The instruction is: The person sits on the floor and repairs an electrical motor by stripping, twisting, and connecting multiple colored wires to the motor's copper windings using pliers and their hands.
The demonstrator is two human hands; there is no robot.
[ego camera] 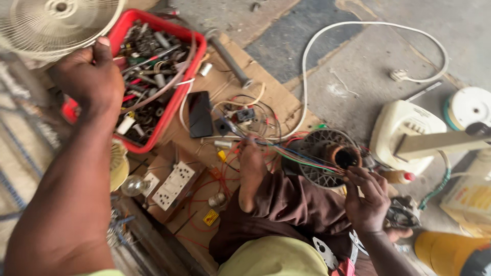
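Far left, left hand (89,76) grips the fan guard (56,23).
Near right, right hand (365,197) fingers pinch the fan motor (327,156).

Hands: two, a left hand (87,76) and a right hand (365,197)
Red trays: one red tray (176,99) full of small metal parts
Fan guards: one fan guard (56,20)
Phones: one black phone (199,114)
Light bulbs: one light bulb (134,185)
White socket plates: one big socket plate (174,185)
Fan motors: one fan motor (327,156) with coloured wires
White cords: one long white cord (358,30)
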